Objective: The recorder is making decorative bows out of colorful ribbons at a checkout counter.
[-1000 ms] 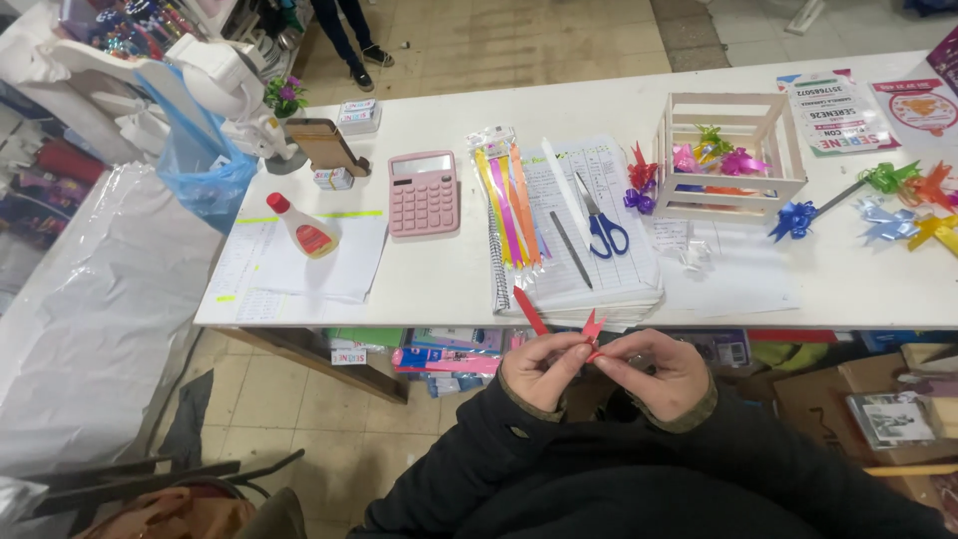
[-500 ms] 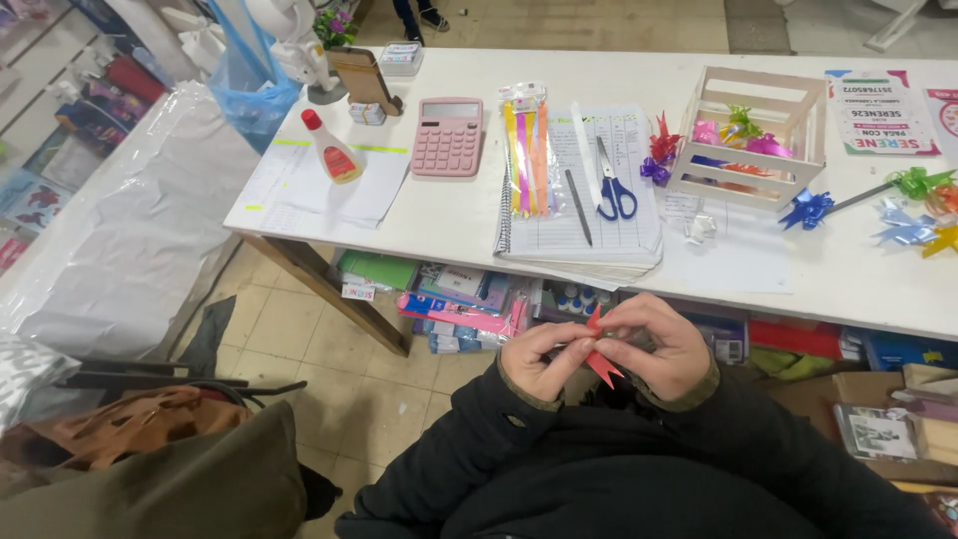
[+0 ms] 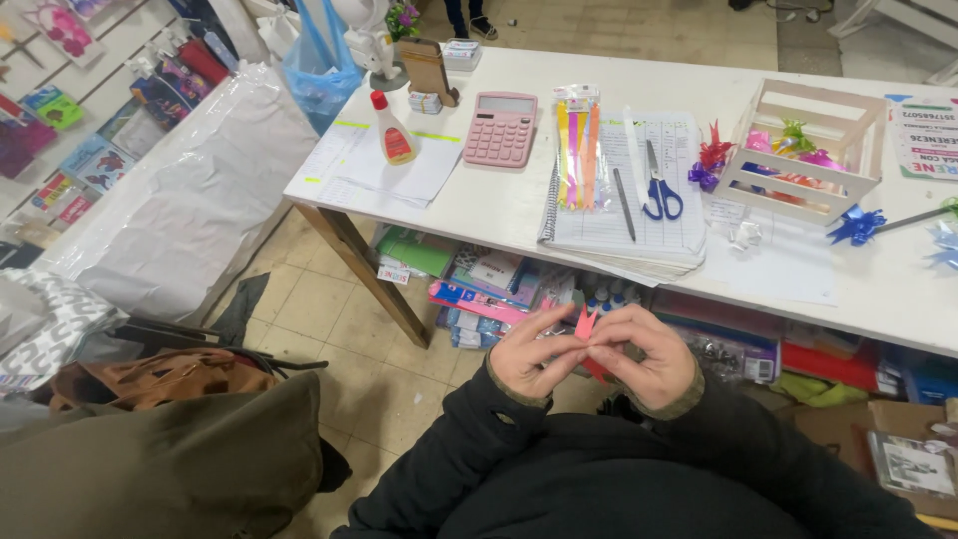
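Observation:
My left hand point(image 3: 532, 355) and my right hand point(image 3: 644, 351) meet in front of my chest, below the table's front edge. Both pinch a small folded piece of red paper strip point(image 3: 585, 322), whose two pointed ends stick up between my fingertips. Dark jacket sleeves cover both arms. On the white table point(image 3: 499, 205) above lie blue-handled scissors point(image 3: 660, 190), a pen point(image 3: 624, 203) and a clear pack of coloured paper strips point(image 3: 578, 146) on a spiral notebook point(image 3: 679, 235).
A pink calculator point(image 3: 499, 128) and a glue bottle point(image 3: 393, 130) sit at the table's left. A wooden crate point(image 3: 804, 150) holds coloured bows; more bows point(image 3: 855, 225) lie right. Boxes and packets point(image 3: 479, 289) fill the space under the table. A grey-covered bundle point(image 3: 190, 200) stands left.
The view has swung left and down, so the table sits further right and higher. My hands stay together on the red strip, which has been folded shorter than a second ago.

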